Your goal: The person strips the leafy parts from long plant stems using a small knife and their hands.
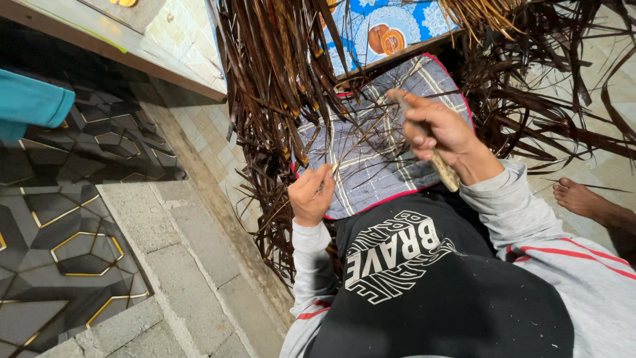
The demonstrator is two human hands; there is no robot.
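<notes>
While I sit with a checked cloth [371, 159] spread over my lap, my left hand [310, 193] rests at the cloth's near left edge, its fingers curled in and pinching the end of a thin pale rib [351, 142] that runs up across the cloth. My right hand [440, 136] is raised over the cloth's right half, fingers wrapped tight round a knife [445, 171] — its pale wooden handle sticks out below my wrist, and the blade end shows past my fingertips, though I cannot make out its edge. More thin ribs lie crossed on the cloth between my two hands.

Dark brown dried leaves [271, 73] hang and pile thickly to the left of my lap and run down beside my left arm; another tangle of them [530, 86] spreads to the right. Beyond the cloth sits a blue patterned mat [397, 26]. A bare foot [583, 199] rests on the floor just right of my right sleeve — whose it is I cannot tell. To my left is a grey concrete step [172, 238], then dark tiles [66, 219] with gold lines.
</notes>
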